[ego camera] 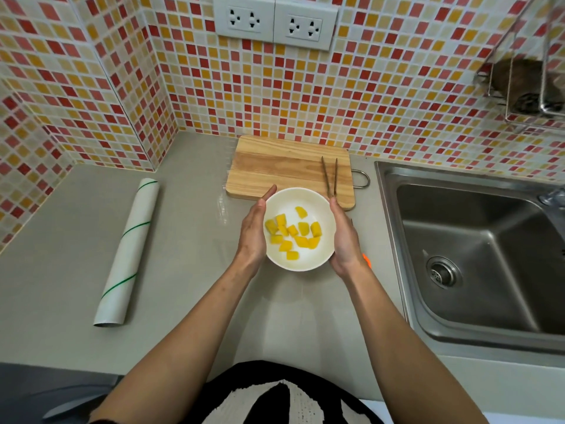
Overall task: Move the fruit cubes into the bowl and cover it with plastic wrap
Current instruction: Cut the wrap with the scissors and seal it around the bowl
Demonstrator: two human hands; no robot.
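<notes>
A white bowl (305,201) sits on the grey counter in front of the wooden cutting board (275,166). Several yellow fruit cubes (293,235) lie inside it. My left hand (253,232) presses flat against the bowl's left side, and my right hand (345,237) cups its right side, so both hold the bowl between them. The cutting board is bare except for a pair of tongs (331,177) lying on its right part. A roll of plastic wrap (128,252) with green stripes lies on the counter to the left.
A steel sink (477,255) with a drain takes up the right side, its tap at the far right edge. Tiled walls close off the back and left. A wire rack (526,87) hangs at upper right. A small orange object (367,260) peeks out beside my right wrist.
</notes>
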